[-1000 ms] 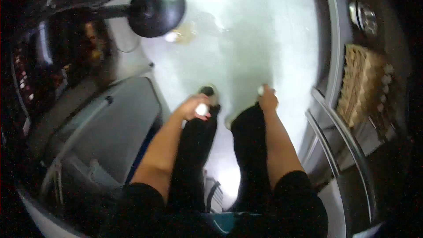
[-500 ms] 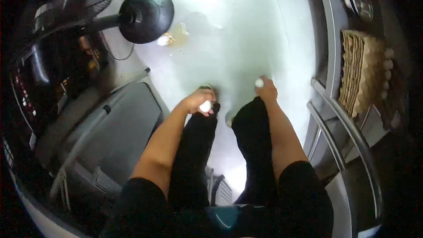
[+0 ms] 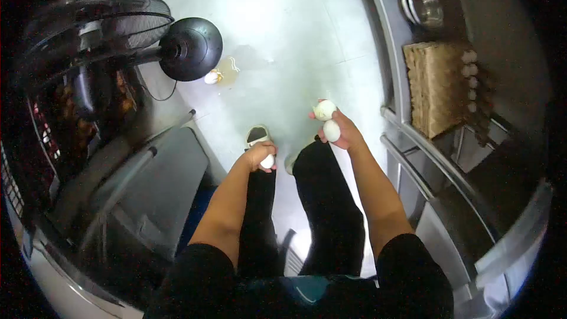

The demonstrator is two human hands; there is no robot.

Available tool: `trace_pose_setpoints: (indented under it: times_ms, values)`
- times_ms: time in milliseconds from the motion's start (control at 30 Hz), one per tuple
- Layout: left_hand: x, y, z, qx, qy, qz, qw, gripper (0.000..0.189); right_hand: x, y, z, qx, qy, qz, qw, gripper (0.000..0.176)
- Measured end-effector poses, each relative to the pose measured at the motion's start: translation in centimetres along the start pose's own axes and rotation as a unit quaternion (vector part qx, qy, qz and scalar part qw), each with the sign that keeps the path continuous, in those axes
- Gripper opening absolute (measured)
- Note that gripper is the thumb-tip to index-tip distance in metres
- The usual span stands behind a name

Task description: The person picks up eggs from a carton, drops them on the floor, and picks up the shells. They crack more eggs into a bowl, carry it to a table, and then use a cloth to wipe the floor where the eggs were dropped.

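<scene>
Well, head view: we look straight down at our own arms and legs over a pale floor (image 3: 283,18).
Left hand: our left hand (image 3: 258,155) is curled closed round a white egg (image 3: 268,162), which pokes out at the fingertips.
Right hand: our right hand (image 3: 341,133) grips two eggs (image 3: 325,110), one just beyond the other and touching it.
Past left knuckles: a slipper (image 3: 257,135), just beside the hand.
Ahead-left of left hand: a broken egg (image 3: 212,76) on the floor with spill beside it, right by the fan base (image 3: 190,49).
Right of right hand: stacked egg trays (image 3: 436,87), well apart from it, with loose eggs (image 3: 469,74) along their far edge.
Beyond trays: a metal bowl (image 3: 424,6).
</scene>
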State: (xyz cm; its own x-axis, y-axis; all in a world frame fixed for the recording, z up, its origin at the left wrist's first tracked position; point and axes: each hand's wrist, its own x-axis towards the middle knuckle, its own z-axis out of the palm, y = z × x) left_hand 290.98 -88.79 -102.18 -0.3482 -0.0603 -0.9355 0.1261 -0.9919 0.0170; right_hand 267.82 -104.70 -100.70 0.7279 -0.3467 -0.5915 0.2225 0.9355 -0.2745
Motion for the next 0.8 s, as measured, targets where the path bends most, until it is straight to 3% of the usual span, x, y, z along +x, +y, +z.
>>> trace_pose_setpoints:
  times_ms: [67,200,367,467,600,800]
  values:
    - [-2.9,0.5,2.6,-0.019,-0.03,0.033,0.999,0.021,-1.9,-1.4,3.6,0.029,0.003,0.019,0.999,0.059]
    - [-8.6,1.8,7.6,0.002,-0.126,0.061,0.99,0.019,-5.7,-4.8,11.0,0.124,-0.143,-0.067,0.98,0.065]
    - [-15.3,7.4,9.7,-0.093,-0.193,0.206,0.955,0.015,-8.5,-10.6,19.7,0.124,-0.374,-0.169,0.904,0.063]
    - [-21.0,12.2,10.9,-0.136,-0.199,0.3,0.923,0.017,-9.5,-13.3,25.1,0.122,-0.438,-0.175,0.873,0.062]
    - [-28.4,16.0,12.6,-0.121,-0.202,0.347,0.908,0.02,-11.6,-14.5,30.6,0.16,-0.398,-0.203,0.88,0.071]
    - [-35.7,13.8,13.3,-0.115,-0.212,0.369,0.898,0.022,-15.4,-16.7,36.1,0.167,-0.377,-0.191,0.891,0.069]
